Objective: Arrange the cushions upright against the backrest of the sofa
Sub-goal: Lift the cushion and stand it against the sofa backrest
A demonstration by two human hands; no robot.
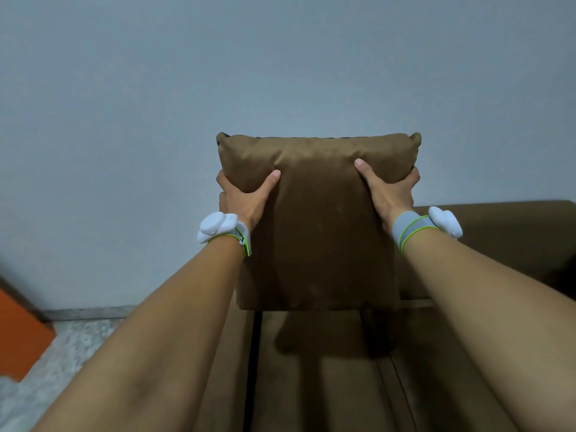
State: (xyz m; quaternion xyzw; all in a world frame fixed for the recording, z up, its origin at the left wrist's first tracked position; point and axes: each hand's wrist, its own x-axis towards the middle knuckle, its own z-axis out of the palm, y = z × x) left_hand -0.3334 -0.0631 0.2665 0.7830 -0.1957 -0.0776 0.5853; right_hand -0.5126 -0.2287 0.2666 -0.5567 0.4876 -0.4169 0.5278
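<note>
A square brown cushion point(318, 219) hangs upright in the air in front of the pale wall, above the brown sofa point(486, 232). My left hand point(243, 198) grips its left edge, thumb across the front. On the opposite edge my right hand point(391, 190) holds it the same way. The cushion's lower edge hovers over the sofa seat point(311, 385) and casts a shadow there. The backrest shows to the right, behind my right arm; the cushion hides its middle part.
A pale grey wall point(280, 73) fills the upper view. At the lower left lies a speckled floor point(62, 347) with an orange block point(18, 335) at the edge. Both wrists wear grey bands with white devices.
</note>
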